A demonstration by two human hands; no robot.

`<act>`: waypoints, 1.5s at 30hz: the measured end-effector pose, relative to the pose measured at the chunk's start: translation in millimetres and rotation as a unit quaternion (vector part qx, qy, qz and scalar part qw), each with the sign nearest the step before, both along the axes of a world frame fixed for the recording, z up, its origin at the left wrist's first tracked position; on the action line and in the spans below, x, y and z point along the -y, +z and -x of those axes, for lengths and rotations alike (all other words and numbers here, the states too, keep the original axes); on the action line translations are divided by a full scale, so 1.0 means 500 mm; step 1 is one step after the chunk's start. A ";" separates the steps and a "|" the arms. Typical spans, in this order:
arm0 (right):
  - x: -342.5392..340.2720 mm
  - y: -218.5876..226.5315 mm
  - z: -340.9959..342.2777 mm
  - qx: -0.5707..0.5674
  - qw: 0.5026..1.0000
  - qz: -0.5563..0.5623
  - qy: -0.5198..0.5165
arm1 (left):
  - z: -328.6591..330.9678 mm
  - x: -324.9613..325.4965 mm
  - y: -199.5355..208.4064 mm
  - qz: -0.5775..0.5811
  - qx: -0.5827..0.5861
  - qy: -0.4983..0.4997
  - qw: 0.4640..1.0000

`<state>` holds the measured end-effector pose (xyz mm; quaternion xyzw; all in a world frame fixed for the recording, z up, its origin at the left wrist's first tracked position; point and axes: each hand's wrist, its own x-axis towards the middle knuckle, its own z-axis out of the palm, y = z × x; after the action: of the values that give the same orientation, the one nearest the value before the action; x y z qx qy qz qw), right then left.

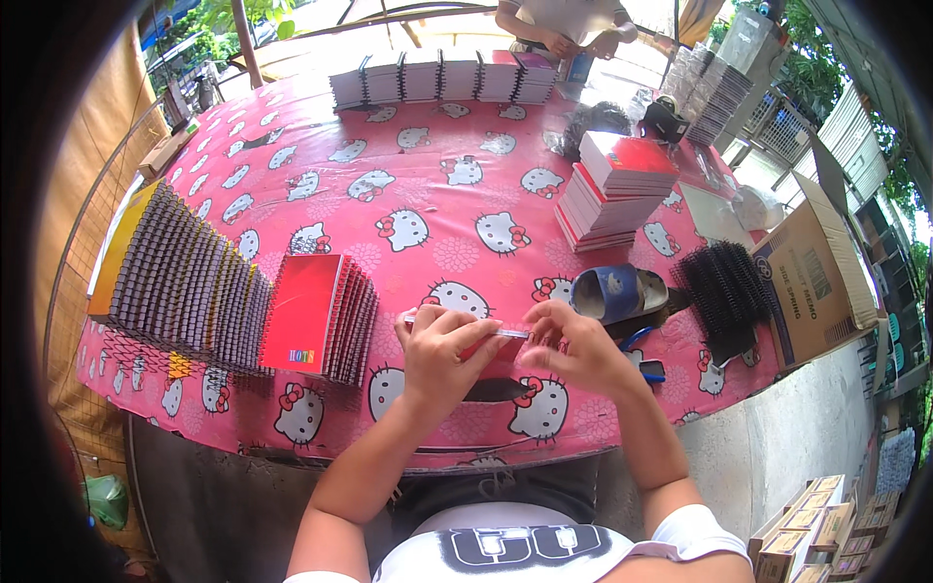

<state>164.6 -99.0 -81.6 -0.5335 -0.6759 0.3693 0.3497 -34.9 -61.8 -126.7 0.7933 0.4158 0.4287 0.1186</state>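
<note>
My left hand grips a thin red notebook, held nearly edge-on above the table with its white page edge showing. My right hand is at the notebook's right end, thumb and fingers curled together; a small dark bit shows between them, too small to name. Left of my hands stands a red-covered stack of spiral notebooks. To the right lie a blue slipper and a heap of black spiral binding coils. Farther back rises a pile of unbound red notebooks.
A long row of spiral notebooks lines the left side. More notebook stacks stand along the far edge, near another person. An open cardboard box sits at the right edge. Blue-handled scissors lie beside my right hand.
</note>
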 end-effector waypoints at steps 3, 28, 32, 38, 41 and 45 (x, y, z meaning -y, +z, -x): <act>0.009 -0.019 0.012 0.150 0.963 -0.222 -0.037 | 0.000 0.002 0.002 0.003 -0.003 -0.002 1.000; -0.008 -0.041 -0.282 0.337 0.895 -0.248 -0.152 | -0.020 0.018 0.005 -0.018 0.011 -0.059 0.998; -0.040 -0.099 -0.352 0.357 0.904 -0.143 -0.185 | -0.028 0.015 0.004 -0.018 0.004 -0.056 0.998; -0.008 -0.122 -0.233 0.009 0.991 -0.084 -0.099 | -0.023 0.012 -0.013 -0.016 0.038 -0.065 0.997; -0.018 -0.067 -0.156 -0.096 0.992 -0.033 0.072 | -0.015 0.014 -0.015 -0.013 0.032 -0.070 0.997; -0.028 -0.047 -0.140 -0.238 0.964 -0.039 0.108 | -0.017 0.014 -0.007 -0.016 0.018 -0.060 0.998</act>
<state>234.6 -85.1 -105.2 -0.3401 -0.6407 0.4942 0.4792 -26.3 -69.0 -130.4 0.8106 0.3585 0.4419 0.1387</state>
